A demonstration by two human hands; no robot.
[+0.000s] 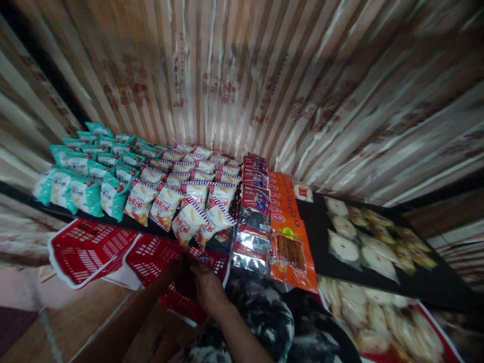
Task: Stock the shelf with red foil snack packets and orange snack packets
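Over the red plastic basket (147, 254), my two hands are close together in dim light. My right hand (209, 290) has its fingers curled at a dark packet (202, 255) with reddish and bluish print, which is only partly visible. My left hand (177, 267) is closed at the packet's other side, its fingers mostly lost in shadow. Just beyond them, white snack bags (189, 217) with striped edges stand in rows on a black shelf (313, 222). Dark purple packets (255, 199) lie overlapped in a column to the right of these bags.
Teal snack bags (85, 194) fill the shelf's left end. Orange packets (289, 237) hang slightly over the front edge. Pale round packs (344, 247) and yellowish packs (381, 232) lie at right. Below stands a basket of bagged goods (374, 322). Striped sheeting (227, 75) lines the back.
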